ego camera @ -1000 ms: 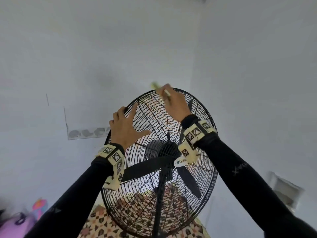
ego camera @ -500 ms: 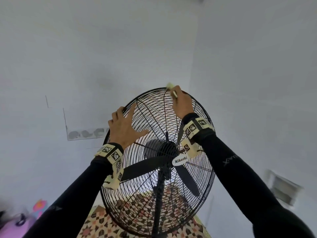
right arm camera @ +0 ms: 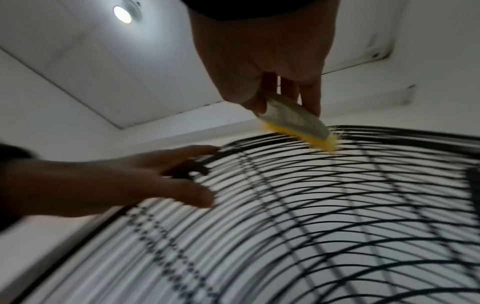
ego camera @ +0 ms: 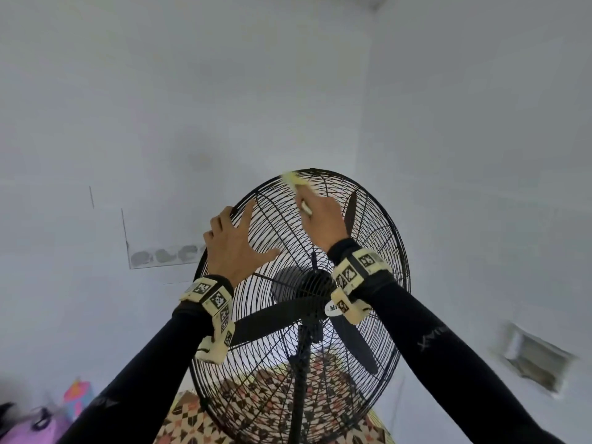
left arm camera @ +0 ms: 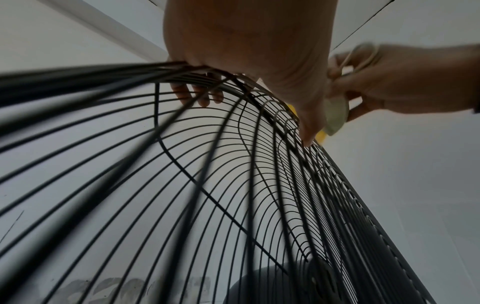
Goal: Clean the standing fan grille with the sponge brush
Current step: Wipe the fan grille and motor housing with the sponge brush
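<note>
The black wire fan grille stands in front of me on its pole. My left hand holds its upper left rim, fingers curled over the edge and thumb spread across the wires; the fingers show behind the wires. My right hand grips the sponge brush at the grille's top. In the right wrist view the pale brush body is tilted, and its yellow bristles press on the top wires. The brush is blurred.
White walls meet in a corner behind the fan. Black blades and the pole sit behind the grille. A patterned mat lies below, pink and purple things at the bottom left, and a wall recess at the right.
The right hand swept the brush rightward along the top of the grille, then back to the left. The left hand has kept its hold on the rim.
</note>
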Motion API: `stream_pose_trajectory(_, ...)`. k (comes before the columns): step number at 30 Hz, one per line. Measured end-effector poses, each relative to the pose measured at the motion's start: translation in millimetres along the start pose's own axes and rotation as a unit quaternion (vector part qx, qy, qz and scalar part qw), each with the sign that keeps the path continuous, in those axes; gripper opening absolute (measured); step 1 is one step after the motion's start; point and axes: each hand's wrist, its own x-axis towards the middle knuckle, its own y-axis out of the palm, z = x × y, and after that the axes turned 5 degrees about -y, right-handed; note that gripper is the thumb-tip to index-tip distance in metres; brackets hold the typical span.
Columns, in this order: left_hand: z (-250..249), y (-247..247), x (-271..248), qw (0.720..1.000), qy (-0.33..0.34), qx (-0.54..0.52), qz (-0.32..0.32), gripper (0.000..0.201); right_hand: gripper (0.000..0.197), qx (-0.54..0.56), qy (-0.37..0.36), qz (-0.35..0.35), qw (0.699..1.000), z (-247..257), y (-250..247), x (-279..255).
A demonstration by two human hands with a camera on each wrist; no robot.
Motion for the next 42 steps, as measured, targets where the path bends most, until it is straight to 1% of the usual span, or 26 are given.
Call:
stream_pose_trajectory(2, 0, 0, 0, 1.0, -0.004, -0.002, 0.002, 0.121, 0.018, 0.061, -0.08, 0.051, 0.994, 16, 3, -12)
stream_pose_trajectory(3, 1, 0, 0, 1.0, -0.005, -0.002, 0.001, 0.12, 0.019, 0.091, -0.081, 0.055, 0.991, 18, 0, -13)
stream_pose_trajectory(4, 0, 0, -1, 1.0, -0.003, -0.002, 0.002, 0.12, 0.021, 0.11, -0.05, 0.038, 0.992, 13, -3, -12)
stream_pose_trajectory(5, 0, -1, -2, 1.0, 0.001, -0.003, 0.003, 0.12, 0.021, 0.107, 0.002, -0.002, 0.994, 4, -7, -9)
stream_pose_trajectory(7, -1, -2, -2, 1.0, 0.005, -0.005, 0.001, 0.121, 0.02, 0.04, 0.1, -0.105, 0.989, -21, -12, -1)
stream_pose_trajectory(8, -2, -2, -3, 1.0, 0.004, -0.004, 0.005, 0.122, 0.018, 0.017, 0.125, -0.126, 0.984, -32, -12, 0)
stream_pose_trajectory(9, -2, -2, -2, 1.0, 0.002, -0.003, 0.01, 0.122, 0.017, 0.01, 0.126, -0.126, 0.984, -36, -12, -2)
stream_pose_trajectory(10, -3, -1, -2, 1.0, 0.001, -0.004, 0.01, 0.123, 0.017, 0.017, 0.105, -0.106, 0.989, -34, -10, -5)
stream_pose_trajectory(12, -3, -1, -1, 1.0, -0.002, -0.008, 0.004, 0.123, 0.021, 0.067, 0.041, -0.028, 0.996, -16, -7, -14)
stream_pose_trajectory(14, -2, -1, -1, 1.0, -0.002, -0.007, 0.005, 0.123, 0.025, 0.124, -0.022, 0.029, 0.992, -4, -8, -21)
stream_pose_trajectory(15, -2, 0, -1, 1.0, -0.002, -0.006, 0.004, 0.122, 0.025, 0.139, -0.028, 0.03, 0.989, -2, -11, -19)
stream_pose_trajectory(16, -2, 0, -1, 1.0, 0.001, -0.006, 0.004, 0.122, 0.024, 0.143, -0.01, 0.005, 0.99, -8, -14, -14)
stream_pose_trajectory(18, -1, 0, -2, 1.0, 0.003, -0.004, 0.004, 0.122, 0.021, 0.113, 0.057, -0.078, 0.989, -24, -22, -2)
stream_pose_trajectory(19, 0, 0, -2, 1.0, 0.002, -0.004, 0.004, 0.123, 0.02, 0.094, 0.084, -0.101, 0.987, -31, -25, 2)
stream_pose_trajectory(20, 0, 0, -2, 1.0, 0.001, -0.004, 0.007, 0.123, 0.019, 0.082, 0.101, -0.101, 0.986, -37, -27, 3)
stream_pose_trajectory(22, 1, 0, -2, 1.0, 0.0, -0.008, 0.007, 0.123, 0.014, 0.077, 0.11, -0.06, 0.989, -41, -30, 3)
stream_pose_trajectory(23, 2, 0, -1, 1.0, 0.0, -0.009, 0.005, 0.122, 0.014, 0.069, 0.102, -0.031, 0.992, -42, -32, 2)
stream_pose_trajectory(25, 2, 0, -2, 1.0, 0.001, -0.011, 0.005, 0.122, 0.02, 0.025, 0.068, 0.003, 0.997, -43, -37, 0)
stream_pose_trajectory(27, 0, 0, -2, 1.0, 0.001, -0.01, 0.007, 0.121, 0.034, -0.019, 0.067, -0.005, 0.998, -43, -45, 0)
stream_pose_trajectory(29, -3, -1, -2, 1.0, 0.005, -0.008, 0.007, 0.122, 0.042, -0.036, 0.106, -0.037, 0.993, -43, -48, 2)
stream_pose_trajectory(31, -5, -1, -1, 1.0, 0.003, -0.007, 0.007, 0.122, 0.04, -0.066, 0.129, -0.046, 0.988, -44, -43, 4)
stream_pose_trajectory(34, -5, -1, -2, 1.0, 0.0, -0.002, 0.01, 0.122, 0.034, -0.115, 0.125, -0.047, 0.984, -32, -28, 0)
stream_pose_trajectory(36, -3, -1, -2, 1.0, -0.003, 0.001, 0.009, 0.122, 0.034, -0.085, 0.092, -0.042, 0.991, -13, -19, -11)
stream_pose_trajectory(39, -2, -2, -3, 1.0, -0.003, -0.004, 0.004, 0.122, 0.037, 0.029, 0.023, 0.012, 0.999, 14, -17, -26)
stream_pose_trajectory(40, -2, -3, -3, 1.0, -0.002, -0.007, 0.002, 0.122, 0.037, 0.049, 0.027, 0.006, 0.998, 12, -19, -25)
stream_pose_trajectory(42, -3, -3, -5, 1.0, 0.001, -0.01, 0.006, 0.121, 0.037, 0.046, 0.097, -0.059, 0.993, -4, -27, -19)
